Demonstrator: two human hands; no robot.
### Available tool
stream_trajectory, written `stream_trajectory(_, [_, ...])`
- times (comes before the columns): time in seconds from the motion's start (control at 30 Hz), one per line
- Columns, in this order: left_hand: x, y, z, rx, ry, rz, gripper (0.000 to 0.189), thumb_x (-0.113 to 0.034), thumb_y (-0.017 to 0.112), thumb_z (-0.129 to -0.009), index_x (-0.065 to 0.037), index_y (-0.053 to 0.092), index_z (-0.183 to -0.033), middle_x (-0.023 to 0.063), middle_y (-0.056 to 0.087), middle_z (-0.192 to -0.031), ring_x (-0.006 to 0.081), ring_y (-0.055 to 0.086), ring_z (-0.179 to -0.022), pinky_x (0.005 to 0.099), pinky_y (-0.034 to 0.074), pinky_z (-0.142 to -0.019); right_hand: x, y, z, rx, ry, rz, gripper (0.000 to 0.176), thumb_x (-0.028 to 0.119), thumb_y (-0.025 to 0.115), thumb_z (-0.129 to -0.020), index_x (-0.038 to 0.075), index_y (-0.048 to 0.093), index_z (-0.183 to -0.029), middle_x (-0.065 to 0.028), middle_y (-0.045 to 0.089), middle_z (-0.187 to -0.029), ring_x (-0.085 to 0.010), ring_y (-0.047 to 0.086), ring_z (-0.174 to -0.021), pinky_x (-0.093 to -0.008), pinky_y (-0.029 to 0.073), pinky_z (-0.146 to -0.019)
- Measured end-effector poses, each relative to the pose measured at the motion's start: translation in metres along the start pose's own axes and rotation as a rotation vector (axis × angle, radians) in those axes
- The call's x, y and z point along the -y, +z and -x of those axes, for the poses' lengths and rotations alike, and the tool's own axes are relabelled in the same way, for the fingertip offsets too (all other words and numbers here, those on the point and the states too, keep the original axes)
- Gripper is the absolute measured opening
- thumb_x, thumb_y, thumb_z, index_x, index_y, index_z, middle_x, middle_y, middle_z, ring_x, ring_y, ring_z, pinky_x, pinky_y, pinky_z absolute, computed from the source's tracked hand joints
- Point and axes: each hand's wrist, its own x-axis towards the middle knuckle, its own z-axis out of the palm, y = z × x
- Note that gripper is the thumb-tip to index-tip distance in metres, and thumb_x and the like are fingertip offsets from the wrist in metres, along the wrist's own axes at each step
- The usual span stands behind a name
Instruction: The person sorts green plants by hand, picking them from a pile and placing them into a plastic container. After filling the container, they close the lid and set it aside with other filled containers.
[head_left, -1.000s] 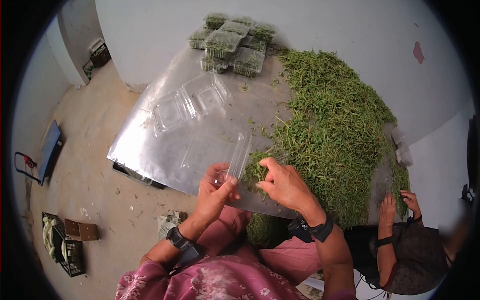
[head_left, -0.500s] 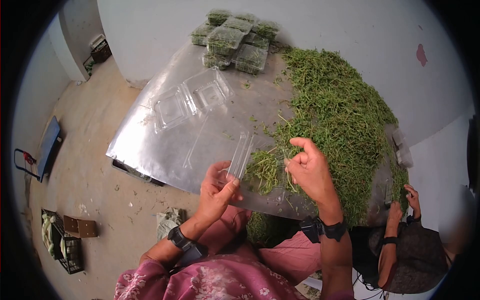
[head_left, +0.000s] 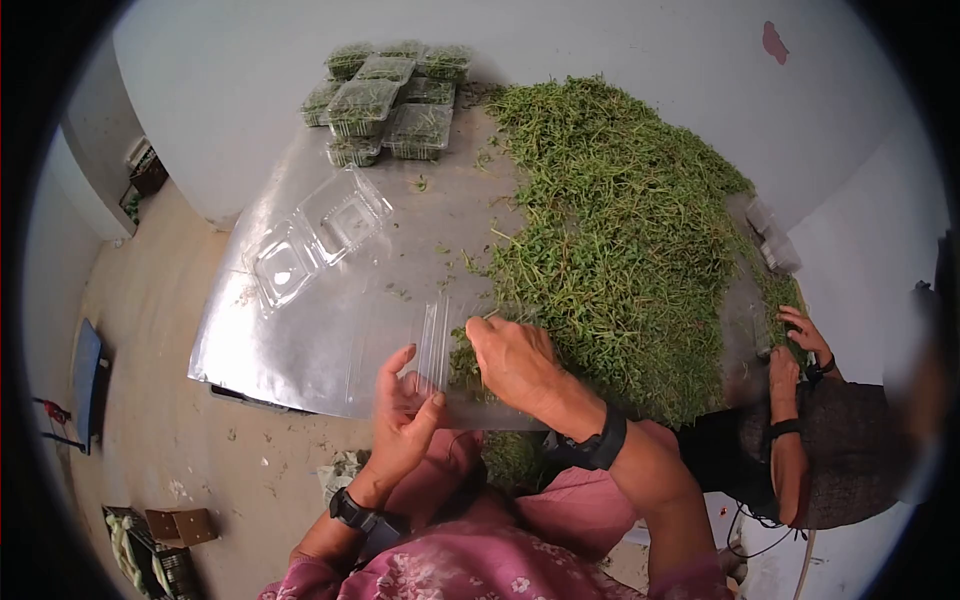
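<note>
A clear plastic clamshell container (head_left: 434, 345) lies open by the table's near edge. My left hand (head_left: 404, 425) grips its hinge side, thumb on the near end and index finger raised. Leafy green stems (head_left: 462, 362) fill the right half of this container. My right hand (head_left: 525, 372) is over them, fingers curled downward; its fingertips are partly hidden, and what they pinch cannot be made out. Just beyond, a large heap of the same greens (head_left: 620, 230) covers the table's right side.
Filled clamshells (head_left: 362, 105) are stacked at the back of the metal table (head_left: 235, 335). Another open clamshell (head_left: 318, 238) lies left of centre. At right, a co-worker's hands (head_left: 795, 345) touch the heap's edge. A crate (head_left: 150, 555) and a blue trolley (head_left: 90, 385) stand on the floor.
My right hand has moved left, from the container's right edge to over the greens inside it, turning palm down. My left hand stays at the hinge side. The whole view has shifted.
</note>
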Motion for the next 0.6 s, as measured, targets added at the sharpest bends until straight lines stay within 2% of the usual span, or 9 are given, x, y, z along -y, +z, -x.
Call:
stream_trajectory(0.07, [0.008, -0.003, 0.001, 0.037, 0.053, -0.066, 0.063, 0.001, 0.057, -0.089, -0.004, 0.025, -0.143, 0.0032, 0.052, -0.08, 0.0101, 0.052, -0.064, 0.0236, 0.048, -0.059, -0.002, -0.006, -0.001, -0.081, -0.019, -0.093, 0.005, 0.005, 0.056, -0.087, 0.002, 0.053, -0.088, -0.0177, 0.061, -0.077, -0.0419, 0.061, -0.071, -0.0498, 0.049, -0.06])
stream_trajectory(0.2, [0.006, -0.003, 0.001, 0.073, 0.041, -0.084, 0.065, 0.004, 0.054, -0.09, -0.005, 0.021, -0.145, 0.0035, 0.052, -0.086, 0.0093, 0.053, -0.073, 0.0255, 0.05, -0.064, -0.008, -0.005, 0.004, 0.003, -0.099, -0.163, 0.007, 0.003, 0.056, -0.086, 0.002, 0.054, -0.092, -0.0171, 0.061, -0.079, -0.0411, 0.062, -0.074, -0.0486, 0.049, -0.062])
stream_trajectory(0.27, [0.002, -0.002, 0.0, 0.055, 0.004, -0.056, 0.064, 0.003, 0.054, -0.09, -0.004, 0.022, -0.145, 0.0035, 0.052, -0.084, 0.0094, 0.053, -0.072, 0.0252, 0.05, -0.062, -0.012, -0.002, 0.007, 0.054, -0.156, -0.122, 0.012, 0.002, 0.057, -0.085, 0.001, 0.056, -0.097, -0.0171, 0.062, -0.081, -0.041, 0.062, -0.077, -0.0476, 0.049, -0.063])
stream_trajectory(0.37, [-0.002, 0.0, -0.001, 0.016, -0.014, -0.032, 0.062, 0.002, 0.053, -0.089, -0.003, 0.023, -0.144, 0.0039, 0.053, -0.084, 0.0095, 0.053, -0.068, 0.0247, 0.049, -0.06, -0.021, -0.021, 0.003, -0.054, -0.242, -0.371, 0.018, 0.002, 0.059, -0.083, 0.001, 0.059, -0.101, -0.0153, 0.063, -0.077, -0.0344, 0.064, -0.068, -0.0417, 0.05, -0.06])
stream_trajectory(0.47, [-0.003, 0.001, -0.005, -0.047, -0.027, -0.005, 0.061, 0.001, 0.052, -0.089, -0.002, 0.023, -0.143, 0.0039, 0.053, -0.082, 0.0097, 0.053, -0.064, 0.0242, 0.049, -0.056, -0.023, -0.084, 0.008, 0.029, 0.093, -0.415, 0.014, 0.003, 0.062, -0.08, -0.001, 0.058, -0.093, -0.0176, 0.066, -0.076, -0.0339, 0.066, -0.068, -0.0408, 0.051, -0.062])
stream_trajectory(0.5, [-0.004, 0.001, -0.006, -0.071, -0.033, 0.005, 0.061, 0.0, 0.051, -0.089, -0.001, 0.023, -0.143, 0.0039, 0.053, -0.081, 0.0098, 0.053, -0.062, 0.024, 0.048, -0.055, -0.034, -0.094, 0.011, 0.004, 0.213, -0.376, 0.013, 0.006, 0.065, -0.08, -0.002, 0.058, -0.088, -0.0176, 0.064, -0.069, -0.0313, 0.065, -0.063, -0.0367, 0.05, -0.06])
stream_trajectory(0.53, [-0.004, 0.003, -0.006, -0.105, -0.018, -0.017, 0.058, -0.003, 0.052, -0.09, -0.002, 0.025, -0.142, 0.0028, 0.053, -0.078, 0.0092, 0.051, -0.059, 0.0232, 0.046, -0.052, -0.053, -0.099, 0.016, -0.079, 0.189, -0.35, 0.013, 0.007, 0.069, -0.08, -0.001, 0.062, -0.088, -0.0088, 0.064, -0.064, -0.0099, 0.057, -0.057, -0.0289, 0.047, -0.054])
stream_trajectory(0.57, [-0.003, 0.006, -0.007, -0.139, -0.004, -0.039, 0.056, -0.006, 0.053, -0.092, -0.003, 0.028, -0.141, 0.0017, 0.052, -0.075, 0.0086, 0.049, -0.055, 0.0224, 0.044, -0.05, -0.062, -0.108, 0.021, -0.083, 0.315, -0.331, 0.022, 0.01, 0.074, -0.075, -0.003, 0.058, -0.083, -0.0167, 0.063, -0.067, -0.031, 0.065, -0.064, -0.0372, 0.049, -0.059])
stream_trajectory(0.6, [-0.003, 0.008, -0.007, -0.172, 0.011, -0.06, 0.053, -0.009, 0.054, -0.094, -0.003, 0.03, -0.141, 0.0006, 0.051, -0.072, 0.0081, 0.047, -0.052, 0.0217, 0.042, -0.047, -0.073, -0.116, 0.026, -0.04, 0.358, -0.188, 0.027, 0.015, 0.077, -0.074, -0.003, 0.06, -0.086, -0.0161, 0.064, -0.073, -0.0273, 0.064, -0.067, -0.0371, 0.05, -0.061])
